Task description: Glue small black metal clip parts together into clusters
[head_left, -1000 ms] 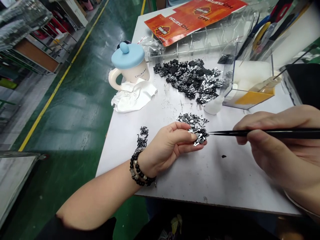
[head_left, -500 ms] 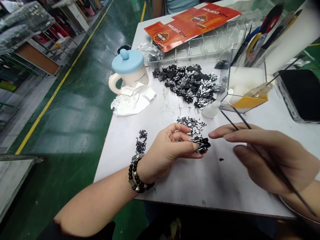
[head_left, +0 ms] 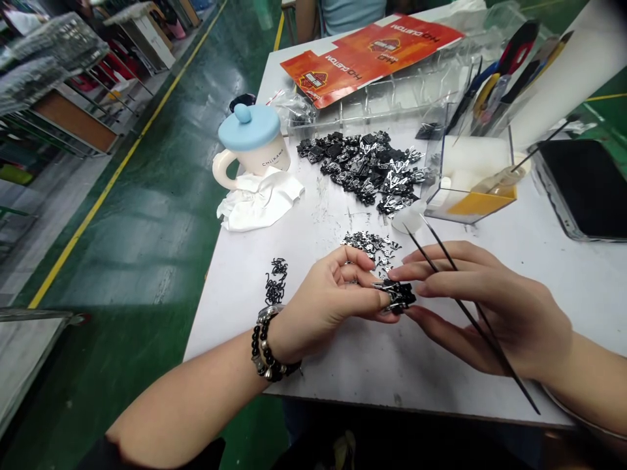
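Note:
My left hand [head_left: 329,301] pinches a small black and silver metal piece [head_left: 399,295] just above the white table [head_left: 392,365]. My right hand [head_left: 482,307] meets it from the right, fingertips touching the same piece. Black tweezers [head_left: 470,313] lie across the right palm, held under the thumb, their tips pointing up and away. A small heap of silver pieces [head_left: 372,245] lies just beyond the hands. A bigger pile of black and silver pieces [head_left: 367,166] sits farther back.
A cream mug with a blue lid [head_left: 252,140] and a white cloth [head_left: 259,199] stand at the left. A clear box [head_left: 477,179] with an orange base is at the right, a dark tray [head_left: 585,186] beyond it. Tiny black parts [head_left: 277,281] lie near the left table edge.
My right hand has swung the tweezers from pointing at the piece to lying across the palm, and its fingers have moved left onto the piece. The left hand stayed nearly still.

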The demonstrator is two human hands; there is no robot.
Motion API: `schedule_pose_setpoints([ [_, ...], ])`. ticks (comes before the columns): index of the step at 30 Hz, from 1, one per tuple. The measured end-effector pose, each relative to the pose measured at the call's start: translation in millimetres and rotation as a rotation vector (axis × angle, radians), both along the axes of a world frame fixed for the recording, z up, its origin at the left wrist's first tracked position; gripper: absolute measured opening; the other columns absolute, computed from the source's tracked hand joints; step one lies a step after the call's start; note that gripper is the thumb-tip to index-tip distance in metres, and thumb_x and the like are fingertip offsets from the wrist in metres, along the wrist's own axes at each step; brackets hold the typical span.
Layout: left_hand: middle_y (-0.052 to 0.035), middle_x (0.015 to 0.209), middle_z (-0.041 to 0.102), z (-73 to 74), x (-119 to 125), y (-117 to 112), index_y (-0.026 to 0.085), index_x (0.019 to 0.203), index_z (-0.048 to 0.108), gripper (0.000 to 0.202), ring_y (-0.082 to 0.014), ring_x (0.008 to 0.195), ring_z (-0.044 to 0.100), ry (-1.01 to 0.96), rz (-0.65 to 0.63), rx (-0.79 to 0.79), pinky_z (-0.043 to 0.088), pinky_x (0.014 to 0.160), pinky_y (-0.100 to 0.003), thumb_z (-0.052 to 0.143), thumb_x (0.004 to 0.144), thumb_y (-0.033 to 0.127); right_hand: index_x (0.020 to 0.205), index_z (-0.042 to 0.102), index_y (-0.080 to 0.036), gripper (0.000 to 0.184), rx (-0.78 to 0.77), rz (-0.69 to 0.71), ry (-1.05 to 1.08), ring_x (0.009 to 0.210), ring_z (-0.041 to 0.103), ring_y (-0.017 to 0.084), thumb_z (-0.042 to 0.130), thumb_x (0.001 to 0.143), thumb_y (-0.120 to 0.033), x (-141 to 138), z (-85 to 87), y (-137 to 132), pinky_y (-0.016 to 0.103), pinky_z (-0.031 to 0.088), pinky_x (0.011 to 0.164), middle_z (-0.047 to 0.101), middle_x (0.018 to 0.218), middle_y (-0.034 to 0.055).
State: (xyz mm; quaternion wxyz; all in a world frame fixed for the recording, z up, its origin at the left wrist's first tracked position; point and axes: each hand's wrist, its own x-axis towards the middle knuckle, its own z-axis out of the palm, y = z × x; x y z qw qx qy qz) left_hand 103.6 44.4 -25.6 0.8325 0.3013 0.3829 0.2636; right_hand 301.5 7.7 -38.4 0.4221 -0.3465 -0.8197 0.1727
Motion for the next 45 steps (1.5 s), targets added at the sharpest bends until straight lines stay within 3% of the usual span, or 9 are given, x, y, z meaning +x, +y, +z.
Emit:
schedule_pose_setpoints([
  [12,0.0,0.073,0.064,0.7,-0.3,3.8,0.013,0.094,0.054,0.031,-0.0109,0.066,0.066,-0.066,-0.054,-0.083,0.062,0.064,-0.027,0.07,0.07,0.001,0.103,0.054,-0.018,0.032,0.014,0.0,0.005,0.1,0.059,0.02,0.064,0.076,-0.006,0.7,3.8,0.8,0.035,0.053,0.081,0.066,0.101,0.0082],
  [18,0.0012,0.064,0.066,-1.3,1.3,4.9,0.012,0.091,0.053,0.025,-0.0091,0.057,0.066,-0.112,-0.064,-0.135,0.061,0.062,-0.025,0.066,0.074,0.001,0.104,0.056,-0.019,0.031,-0.023,-0.015,0.001,0.097,0.06,0.02,0.065,0.076,-0.009,0.4,3.1,0.8,0.034,0.053,0.079,0.066,0.1,0.0077],
  [35,0.0017,0.067,0.063,0.2,1.3,1.8,0.014,0.087,0.051,0.034,-0.009,0.056,0.062,0.002,-0.079,-0.088,0.058,0.059,-0.025,0.077,0.066,0.01,0.105,0.054,-0.021,0.033,-0.017,0.007,0.018,0.095,0.061,0.019,0.063,0.077,-0.008,-1.9,3.1,-1.5,0.033,0.055,0.077,0.066,0.101,0.0064],
  [38,-0.0005,0.074,0.065,1.1,-1.1,2.7,0.014,0.087,0.053,0.029,-0.0115,0.062,0.065,-0.107,-0.109,-0.113,0.059,0.064,-0.028,0.075,0.068,0.011,0.106,0.054,-0.021,0.038,-0.057,0.006,0.118,0.097,0.06,0.021,0.064,0.074,-0.003,-1.4,2.0,-4.8,0.036,0.056,0.078,0.065,0.103,0.0079],
  [41,-0.0016,0.084,0.065,0.5,-2.7,2.6,0.015,0.091,0.054,0.032,-0.014,0.073,0.068,-0.34,-0.178,-0.13,0.059,0.073,-0.032,0.075,0.068,0.011,0.108,0.052,-0.02,0.042,-0.15,0.034,0.335,0.099,0.059,0.023,0.061,0.074,0.003,-2.8,-0.2,-9.7,0.041,0.056,0.081,0.063,0.106,0.0091],
  [45,-0.0075,0.098,0.067,-7.2,1.3,-2.6,0.017,0.091,0.051,0.031,-0.0173,0.081,0.07,-0.492,-0.237,-0.047,0.056,0.067,-0.025,0.073,0.071,0.012,0.11,0.05,-0.02,0.038,-0.286,0.103,0.547,0.1,0.06,0.021,0.058,0.079,0.001,-9.6,0.5,-15.6,0.029,0.059,0.069,0.062,0.106,0.0092],
])
